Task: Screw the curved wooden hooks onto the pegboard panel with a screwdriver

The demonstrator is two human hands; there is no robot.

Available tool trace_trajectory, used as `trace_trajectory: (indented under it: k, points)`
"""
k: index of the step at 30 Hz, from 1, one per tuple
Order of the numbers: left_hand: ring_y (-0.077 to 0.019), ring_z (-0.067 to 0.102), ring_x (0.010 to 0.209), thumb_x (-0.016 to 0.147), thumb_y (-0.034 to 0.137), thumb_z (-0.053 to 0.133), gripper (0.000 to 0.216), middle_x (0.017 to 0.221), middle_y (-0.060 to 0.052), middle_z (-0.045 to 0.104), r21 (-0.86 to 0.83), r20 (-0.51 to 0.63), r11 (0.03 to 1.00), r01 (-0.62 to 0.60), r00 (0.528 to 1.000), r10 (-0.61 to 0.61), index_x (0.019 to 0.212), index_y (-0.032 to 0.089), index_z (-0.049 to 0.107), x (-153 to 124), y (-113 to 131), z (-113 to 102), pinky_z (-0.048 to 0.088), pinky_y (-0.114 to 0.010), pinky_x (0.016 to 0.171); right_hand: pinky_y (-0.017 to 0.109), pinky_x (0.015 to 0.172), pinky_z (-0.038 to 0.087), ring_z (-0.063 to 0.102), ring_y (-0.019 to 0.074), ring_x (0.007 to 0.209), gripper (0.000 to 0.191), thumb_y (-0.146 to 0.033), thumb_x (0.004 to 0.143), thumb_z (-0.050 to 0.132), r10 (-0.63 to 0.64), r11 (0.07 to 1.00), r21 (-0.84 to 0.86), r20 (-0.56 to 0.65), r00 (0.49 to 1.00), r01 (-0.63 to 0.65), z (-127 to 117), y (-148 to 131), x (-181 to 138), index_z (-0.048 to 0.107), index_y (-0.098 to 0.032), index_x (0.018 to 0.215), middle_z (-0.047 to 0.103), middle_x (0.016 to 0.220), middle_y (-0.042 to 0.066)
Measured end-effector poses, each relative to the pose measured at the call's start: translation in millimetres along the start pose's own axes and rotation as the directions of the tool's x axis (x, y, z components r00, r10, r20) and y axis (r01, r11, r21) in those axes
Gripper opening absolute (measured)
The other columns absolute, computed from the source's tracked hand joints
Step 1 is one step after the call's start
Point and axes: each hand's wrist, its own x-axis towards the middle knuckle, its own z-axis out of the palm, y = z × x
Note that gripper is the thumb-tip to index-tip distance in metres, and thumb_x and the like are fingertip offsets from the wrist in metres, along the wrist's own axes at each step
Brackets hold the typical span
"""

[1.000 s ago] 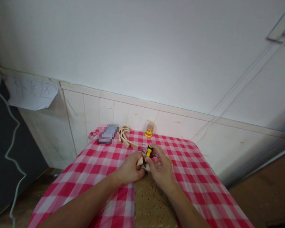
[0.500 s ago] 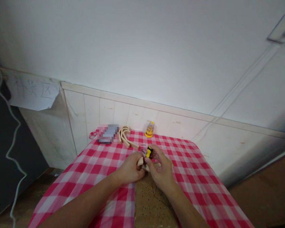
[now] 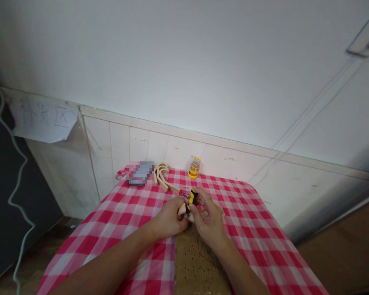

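My right hand (image 3: 207, 217) grips a small screwdriver (image 3: 192, 197) with a yellow and black handle, held nearly upright with its tip pointing down. Opposite it, my left hand (image 3: 171, 216) is closed on a pale curved wooden piece (image 3: 182, 209). The screwdriver's lower end meets the work between the two hands, where fingers hide the contact. Under both hands lies a brown board (image 3: 197, 262) dotted with many small holes. Just beyond my fingers are some thin metal bits (image 3: 185, 194), too small to make out.
Several curved wooden pieces (image 3: 161, 176) lie at the table's back, beside a blurred phone-like object (image 3: 140, 173). A yellow-based clear container (image 3: 194, 168) stands near the wall. A red-and-white checked cloth (image 3: 126, 223) covers the table.
The screwdriver's handle has turned and tilted slightly in my right hand. My left hand and the things on the table stay in place.
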Motion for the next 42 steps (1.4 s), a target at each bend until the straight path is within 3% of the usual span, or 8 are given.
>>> trace_trajectory:
  k: [9,33,42]
  points:
    - [-0.0128,0.048,0.064,0.06,0.007,0.059,0.022,0.073,0.004,0.052,0.006,-0.027,1.0,0.007,1.0,-0.006,0.076,0.019,0.051,-0.4,-2.3,1.5,0.035,-0.024,0.058,0.035,0.085,0.064,0.077,0.0211,0.089,0.041,-0.022,0.09,0.064,0.004,1.0,-0.022,-0.011,1.0,-0.004,-0.9,-2.0,1.6,0.064,-0.028,0.13,0.077,0.114,0.005]
    - [-0.0131,0.049,0.064,0.06,0.005,0.057,0.024,0.074,0.003,0.053,-0.017,-0.016,1.0,0.023,1.0,-0.023,0.08,0.019,0.052,-0.5,-2.7,1.9,0.033,-0.024,0.056,0.036,0.083,0.064,0.076,0.0224,0.092,0.041,-0.021,0.089,0.066,-0.011,1.0,-0.025,-0.029,1.0,0.011,0.3,-0.7,2.4,0.064,-0.03,0.129,0.076,0.114,0.004]
    - [-0.0139,0.051,0.067,0.061,0.007,0.059,0.022,0.076,0.003,0.055,-0.023,-0.013,1.0,-0.004,1.0,0.004,0.079,0.019,0.053,-0.4,0.6,0.1,0.035,-0.024,0.06,0.04,0.096,0.06,0.073,0.0246,0.109,0.047,-0.016,0.09,0.06,0.017,1.0,-0.005,0.039,0.999,-0.017,-1.9,0.4,-3.4,0.058,-0.027,0.135,0.074,0.124,0.007]
